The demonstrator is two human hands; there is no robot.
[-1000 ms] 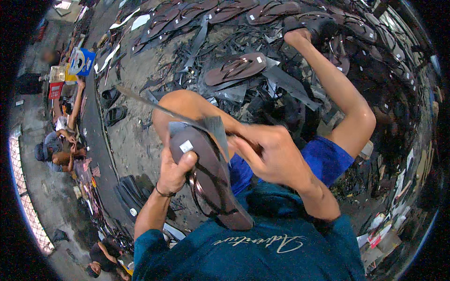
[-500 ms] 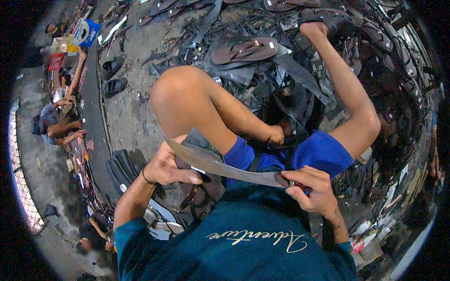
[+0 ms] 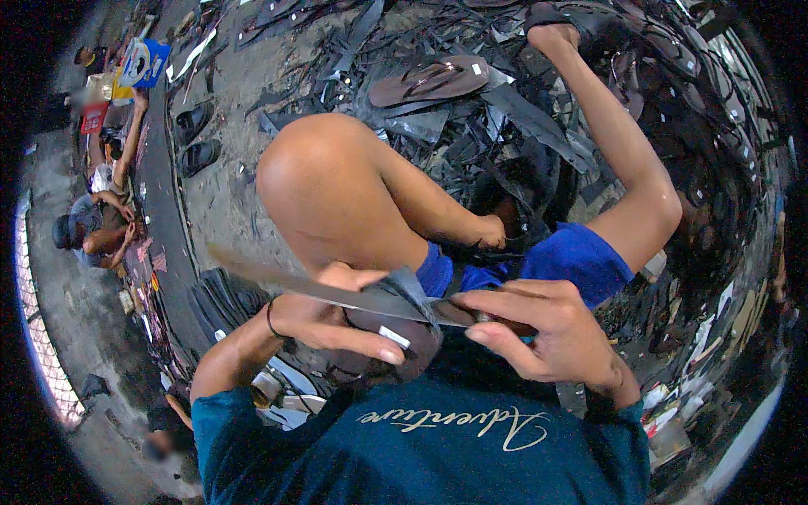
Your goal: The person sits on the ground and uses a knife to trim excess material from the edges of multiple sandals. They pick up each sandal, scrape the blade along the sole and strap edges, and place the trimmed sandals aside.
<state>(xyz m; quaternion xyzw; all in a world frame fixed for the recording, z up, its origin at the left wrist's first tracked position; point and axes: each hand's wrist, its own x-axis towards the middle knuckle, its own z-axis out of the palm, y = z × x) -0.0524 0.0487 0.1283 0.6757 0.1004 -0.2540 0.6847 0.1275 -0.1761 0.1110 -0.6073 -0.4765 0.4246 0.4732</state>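
In my left hand (image 3: 332, 324) is a dark brown flip-flop (image 3: 418, 353) with a small white label, held in front of my shirt. The thumb lies along it near the label, and the fingers go out of sight beneath. My right hand (image 3: 543, 328) is closed round the handle of a long curved knife (image 3: 337, 295). Its blade crosses over the flip-flop and my left hand, with the tip pointing left, blurred by motion. A dark strip of rubber (image 3: 410, 290) stands up at the flip-flop's edge, against the blade.
Another brown flip-flop (image 3: 431, 82) lies on a heap of black rubber scraps (image 3: 539, 126) past my bent legs. Black sandals (image 3: 200, 156) rest on the floor to the left. Dark slippers (image 3: 220, 305) are stacked beside my left arm. A co-worker (image 3: 105, 223) sits far left.
The knife has slid left across the flip-flop, my right hand moving with it. The flip-flop has turned and come up toward the middle, and a rubber strip now stands out at its edge.
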